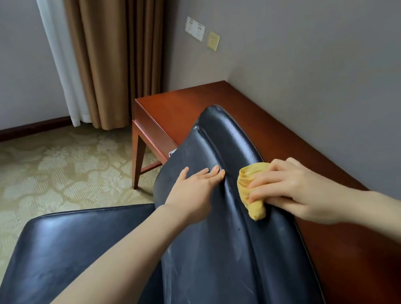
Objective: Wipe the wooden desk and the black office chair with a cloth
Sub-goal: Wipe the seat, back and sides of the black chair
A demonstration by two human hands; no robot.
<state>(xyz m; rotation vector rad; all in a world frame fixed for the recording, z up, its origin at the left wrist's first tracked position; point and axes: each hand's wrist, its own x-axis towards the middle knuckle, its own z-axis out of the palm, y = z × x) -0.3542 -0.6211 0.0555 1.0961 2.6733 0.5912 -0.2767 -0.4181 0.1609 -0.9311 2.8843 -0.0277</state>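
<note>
R hand (293, 189) grips cloth (245, 184), lengthwise along chair back (229, 259).

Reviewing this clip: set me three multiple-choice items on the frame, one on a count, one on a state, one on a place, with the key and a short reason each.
1. How many plates are on the grey wall above the reddish wooden desk? A) one B) two C) four
2. How is the left hand? A) flat, fingers straight, on the black leather chair backrest B) fisted in the air C) curled round the desk edge
3. Where is the bunched yellow cloth? A) on the desk top B) under the left hand C) on the backrest's ridge
Key: B, one white plate and one yellowish plate; A, palm and fingers lie spread on the leather; C, the right hand holds it there.
</note>
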